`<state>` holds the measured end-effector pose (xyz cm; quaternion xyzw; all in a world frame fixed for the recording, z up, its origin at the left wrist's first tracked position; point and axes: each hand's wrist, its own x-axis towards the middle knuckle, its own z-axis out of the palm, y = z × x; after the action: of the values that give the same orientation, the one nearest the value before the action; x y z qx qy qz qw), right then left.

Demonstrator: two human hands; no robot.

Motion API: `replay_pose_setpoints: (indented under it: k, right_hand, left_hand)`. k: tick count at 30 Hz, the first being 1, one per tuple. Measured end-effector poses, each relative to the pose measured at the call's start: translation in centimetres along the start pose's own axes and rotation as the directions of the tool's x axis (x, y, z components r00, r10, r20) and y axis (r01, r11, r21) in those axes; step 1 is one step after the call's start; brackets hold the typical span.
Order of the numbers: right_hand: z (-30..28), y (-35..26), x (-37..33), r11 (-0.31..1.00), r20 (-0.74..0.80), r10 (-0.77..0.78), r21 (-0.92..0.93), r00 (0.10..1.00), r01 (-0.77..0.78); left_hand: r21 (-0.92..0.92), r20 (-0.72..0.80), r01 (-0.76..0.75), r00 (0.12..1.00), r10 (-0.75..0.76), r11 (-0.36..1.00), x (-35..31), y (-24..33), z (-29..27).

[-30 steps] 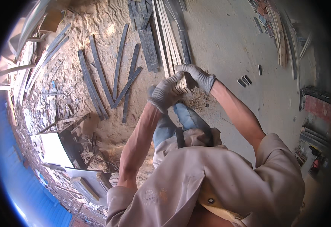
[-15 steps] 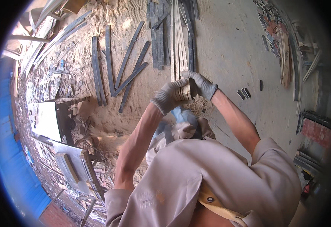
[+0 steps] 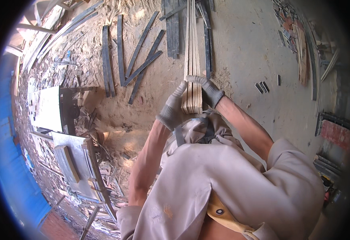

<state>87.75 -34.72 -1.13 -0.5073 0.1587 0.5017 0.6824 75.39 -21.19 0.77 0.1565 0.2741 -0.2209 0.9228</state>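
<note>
A bundle of long pale wood strips point(image 3: 192, 56) runs away from me, its near ends close to my body. My left hand point(image 3: 175, 105), in a grey knit glove, grips the bundle's left side near that end. On the other side my right hand point(image 3: 205, 89), gloved alike, clasps the strips with its fingers laid over the top. Both hands are closed round the bundle, and the palms are hidden. Dark wood strips point(image 3: 208, 44) lie on the floor just right of the bundle, and more dark strips point(image 3: 172, 32) lie to its left.
Several loose dark strips point(image 3: 121, 48) are scattered on the dusty floor at left. A metal-topped machine stand point(image 3: 47, 108) and a bench with a wood block point(image 3: 67, 164) stand at left. Short dark offcuts point(image 3: 262, 87) lie at right. Piled wood scraps point(image 3: 293, 32) are at far right.
The bundle and both hands have come nearer my body, and the left hand has slid to the bundle's side. Its near end now shows more plainly. The view has shifted slightly.
</note>
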Motion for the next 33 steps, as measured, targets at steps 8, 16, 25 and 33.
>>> replay_pose_setpoints:
  k: [8,16,25,33]
  right_hand:
    - [5.2,16.2,-6.3,0.987,0.059,-0.143,-0.069,0.988,0.147]
    - [5.7,14.3,3.2,0.843,-0.279,0.080,-0.493,0.957,-0.214]
    - [5.8,20.7,10.3,0.904,-0.143,0.312,-0.258,0.939,-0.340]
    - [14.9,23.0,5.8,0.958,-0.012,0.277,-0.075,0.961,-0.277]
  left_hand:
    - [0.133,-0.108,0.058,0.993,-0.043,0.989,-12.7,-8.2,-9.7]
    - [0.391,-0.355,0.176,0.934,-0.029,0.903,-30.7,-12.9,-11.3]
    - [0.482,-0.790,0.873,0.399,0.466,0.070,-36.5,-19.1,-6.9]
    - [0.701,-0.323,0.711,0.383,0.866,-0.053,-45.8,-24.8,-15.8]
